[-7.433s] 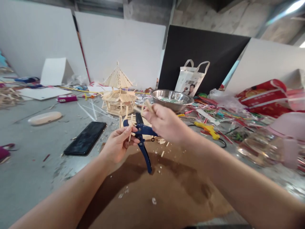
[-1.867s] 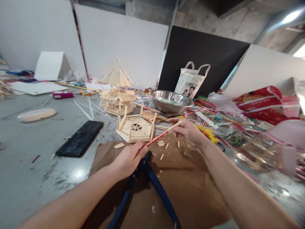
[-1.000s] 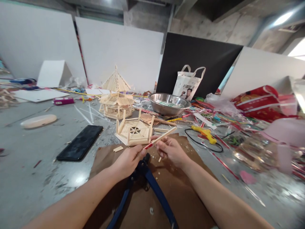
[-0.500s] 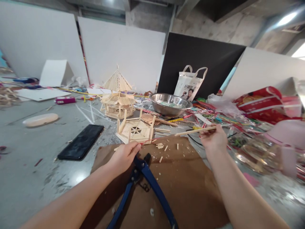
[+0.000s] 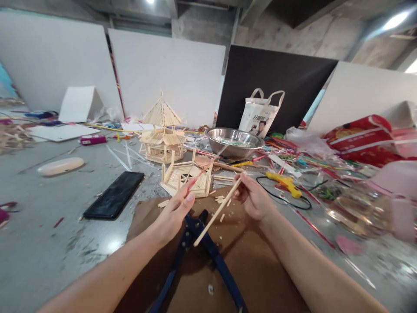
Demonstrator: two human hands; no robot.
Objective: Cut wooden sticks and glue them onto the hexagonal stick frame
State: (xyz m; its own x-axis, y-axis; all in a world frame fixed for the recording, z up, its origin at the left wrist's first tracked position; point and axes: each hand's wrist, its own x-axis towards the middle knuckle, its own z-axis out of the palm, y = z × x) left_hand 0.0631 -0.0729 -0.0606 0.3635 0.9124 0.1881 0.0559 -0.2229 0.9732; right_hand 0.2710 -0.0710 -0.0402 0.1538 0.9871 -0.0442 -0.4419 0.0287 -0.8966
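My right hand [image 5: 256, 198] pinches the upper end of a pale wooden stick [image 5: 216, 214], which slants down to the left over the blue-handled cutter [image 5: 195, 228]. My left hand [image 5: 174, 213] is closed with thumb and fingers together; a thin, partly clear, reddish plastic strip [image 5: 199, 175] sticks out of it toward the upper right. Just beyond the hands stands a hexagonal stick frame [image 5: 169, 184] with short upright posts. Short cut stick pieces [image 5: 220, 200] lie on the brown sheet [image 5: 260, 261], under the right hand's side.
Behind the frame stands a stick pavilion [image 5: 162, 139] with a pointed roof, beside a metal bowl [image 5: 234, 143]. A yellow glue gun [image 5: 285, 183] with a black cord lies at right, near a pink-lidded clear jug [image 5: 355, 213]. A black phone [image 5: 114, 195] is at left.
My right hand has moved left and inward, bringing the stick from nearly level to a steep slant over the cutter. The left hand's strip now points upward, and the glue gun has come into sight.
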